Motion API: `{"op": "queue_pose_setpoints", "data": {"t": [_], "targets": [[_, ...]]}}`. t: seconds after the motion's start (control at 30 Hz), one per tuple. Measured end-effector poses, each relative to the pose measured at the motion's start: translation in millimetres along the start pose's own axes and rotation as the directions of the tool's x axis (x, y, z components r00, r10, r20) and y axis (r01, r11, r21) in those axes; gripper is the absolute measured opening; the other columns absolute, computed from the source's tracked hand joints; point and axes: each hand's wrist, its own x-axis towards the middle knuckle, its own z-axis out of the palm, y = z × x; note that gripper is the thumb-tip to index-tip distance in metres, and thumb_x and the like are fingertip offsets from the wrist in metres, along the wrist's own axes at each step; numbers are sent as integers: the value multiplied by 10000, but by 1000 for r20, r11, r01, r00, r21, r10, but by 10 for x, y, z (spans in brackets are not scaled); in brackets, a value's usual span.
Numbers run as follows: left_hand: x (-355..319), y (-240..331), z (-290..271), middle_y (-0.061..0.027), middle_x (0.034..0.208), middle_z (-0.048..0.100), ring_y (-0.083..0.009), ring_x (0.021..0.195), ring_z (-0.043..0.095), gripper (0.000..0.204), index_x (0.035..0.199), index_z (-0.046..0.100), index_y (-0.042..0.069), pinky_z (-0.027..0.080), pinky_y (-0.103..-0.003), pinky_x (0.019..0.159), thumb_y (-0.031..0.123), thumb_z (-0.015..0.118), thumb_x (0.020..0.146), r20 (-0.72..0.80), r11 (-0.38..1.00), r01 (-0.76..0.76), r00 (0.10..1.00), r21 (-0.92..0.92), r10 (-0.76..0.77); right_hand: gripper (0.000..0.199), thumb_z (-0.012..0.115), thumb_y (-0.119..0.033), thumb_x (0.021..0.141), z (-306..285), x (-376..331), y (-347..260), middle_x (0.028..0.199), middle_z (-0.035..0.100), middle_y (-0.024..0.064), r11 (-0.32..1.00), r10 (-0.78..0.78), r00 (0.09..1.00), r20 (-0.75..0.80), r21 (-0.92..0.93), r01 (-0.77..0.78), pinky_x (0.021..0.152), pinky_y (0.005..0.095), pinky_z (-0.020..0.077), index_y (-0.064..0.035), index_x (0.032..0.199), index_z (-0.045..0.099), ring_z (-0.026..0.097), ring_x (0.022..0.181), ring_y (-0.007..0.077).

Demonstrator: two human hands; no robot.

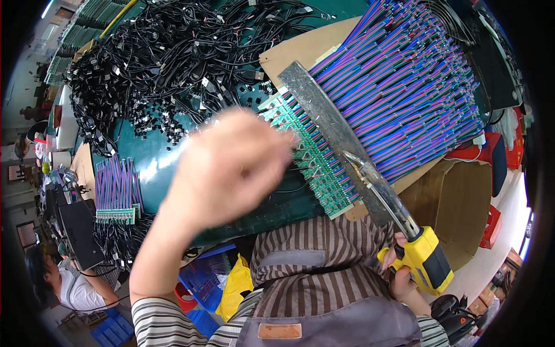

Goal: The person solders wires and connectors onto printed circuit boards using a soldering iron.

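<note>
Green worktable (156, 168) spans the view; tangled black cable heap (167, 63) at 11 o'clock; fan of red-blue-purple wires (404, 87) on a cardboard sheet (300, 49) at 1 o'clock, ends meeting a row of green circuit boards (315, 156); long metal bar (332, 124) lies across that junction; open cardboard box (457, 214) at 4 o'clock, contents not visible; left hand (228, 168) raised, blurred, loosely curled, holding nothing visible; right hand (402, 272) closed round yellow-handled tool (425, 260) at 5 o'clock, tip touching the bar's lower end.

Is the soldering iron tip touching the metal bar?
Touching. The head view shows the soldering iron tip lying against the metal bar with no gap, right hand gripping the handle.
</note>
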Motion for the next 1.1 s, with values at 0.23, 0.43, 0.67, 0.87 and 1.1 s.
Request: {"op": "queue_pose_setpoints", "data": {"t": [0.23, 0.43, 0.67, 0.87, 1.1], "targets": [[363, -899, 62, 1, 919, 705, -197, 911, 630, 150, 902, 749, 116, 350, -398, 923, 193, 783, 777, -208, 929, 199, 969, 313, -137, 308, 609, -358, 925, -25, -8, 46, 748, 632, 13, 999, -28, 997, 73, -20, 29, 698, 316, 478, -53, 894, 631, 611, 732, 187], [304, -669, -122, -21, 831, 710, -182, 825, 669, 75, 834, 744, 101, 456, -309, 762, 94, 769, 763, -239, 974, 94, 970, 207, -43, 655, 676, -466, 886, -120, -141, 207, 791, 646, 31, 997, 69, 992, 110, 36, -73, 732, 258, 500, 83, 1188, 485, 633, 693, 112], [25, 50, -80, -54, 844, 638, -199, 812, 636, 197, 828, 709, 61, 491, -301, 702, -73, 743, 688, -92, 992, 76, 993, 102, -67, 551, 658, -485, 885, -101, -45, 61, 767, 648, 20, 996, 84, 993, 88, 1, -85, 734, 289, 504, 30, 1071, 594, 647, 749, 151], [-221, 388, 345, -23, 915, 581, -229, 925, 586, 192, 845, 675, 104, 378, -370, 856, 30, 772, 698, 28, 989, 146, 989, 3, -146, 449, 675, -454, 822, -158, -110, 67, 865, 678, 111, 996, 71, 993, 98, -62, -66, 773, 355, 524, -14, 913, 668, 653, 880, 270], [-246, 322, 427, -3, 842, 614, -218, 937, 615, 186, 840, 703, 113, 392, -384, 821, 68, 802, 688, -36, 991, 73, 997, 110, -69, 445, 717, -389, 736, -188, -315, 228, 968, 663, 199, 997, 60, 998, 24, -59, -59, 751, 380, 539, 12, 920, 658, 666, 848, 314]]}}
